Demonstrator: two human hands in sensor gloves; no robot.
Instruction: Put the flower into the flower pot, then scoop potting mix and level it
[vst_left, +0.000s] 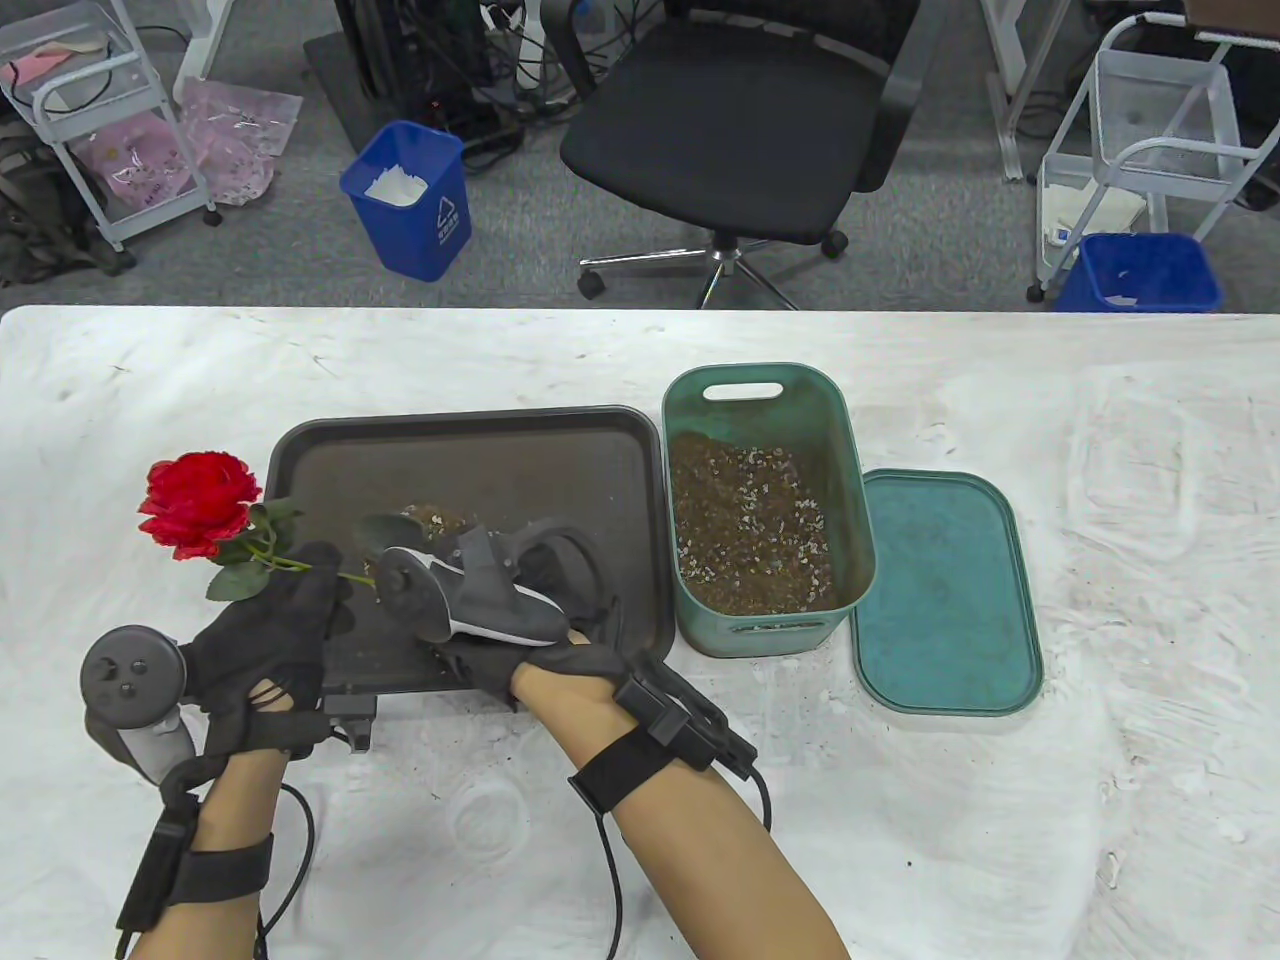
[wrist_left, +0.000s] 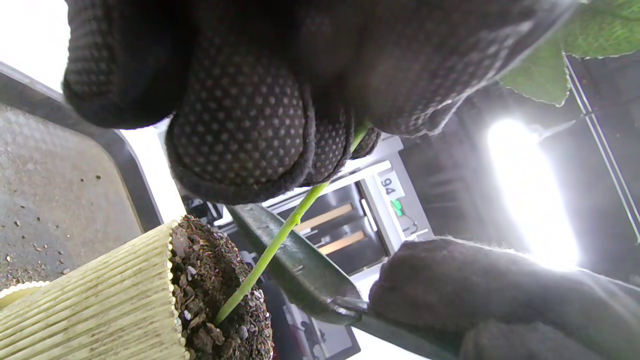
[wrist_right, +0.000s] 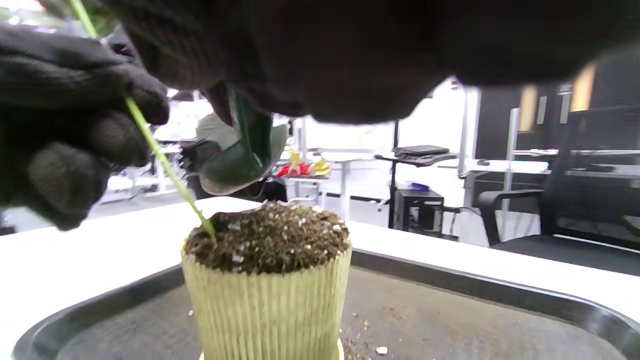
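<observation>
Left hand fills top of left wrist view, grip pinching flower stem, which slants down-left into mix-filled flower pot on tray. Right hand grips trowel, blade just above pot, upper centre; levelling next, prob.

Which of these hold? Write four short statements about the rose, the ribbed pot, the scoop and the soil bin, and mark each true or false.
1. The left hand pinches the red rose's green stem. True.
2. The ribbed pale-yellow flower pot is empty. False: potting mix fills it to the rim.
3. The right hand holds a dark green metal scoop above the pot. True.
4. The teal plastic soil bin has its lid on. False: the teal lid lies beside it on the table.
</observation>
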